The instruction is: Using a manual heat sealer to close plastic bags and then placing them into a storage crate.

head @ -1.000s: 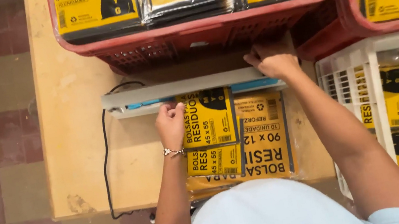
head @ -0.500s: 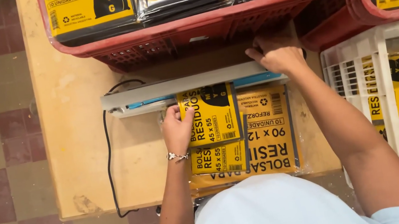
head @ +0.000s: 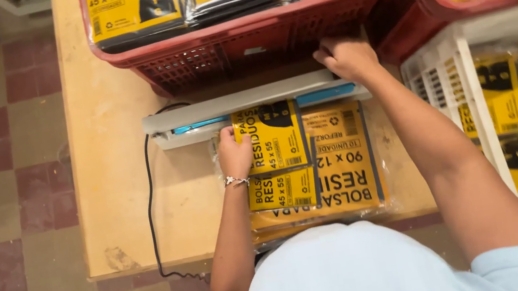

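A long grey heat sealer (head: 245, 103) with a blue strip lies across the wooden table (head: 116, 190). My right hand (head: 348, 57) presses down on its right end. My left hand (head: 234, 153) holds the left edge of a small yellow-and-black packet of bags (head: 272, 138), whose top edge sits under the sealer bar. That packet rests on a stack of similar yellow packets (head: 341, 174), one of them larger.
A red crate (head: 256, 44) full of yellow packets stands behind the sealer, a second red crate (head: 459, 0) to its right. A white crate (head: 450, 75) with more packets is at right. A black cord (head: 151, 205) runs off the table's front edge. Checkered floor at left.
My left hand and the small packet have shifted slightly as the view moved; my right hand stays pressed on the sealer's right end.
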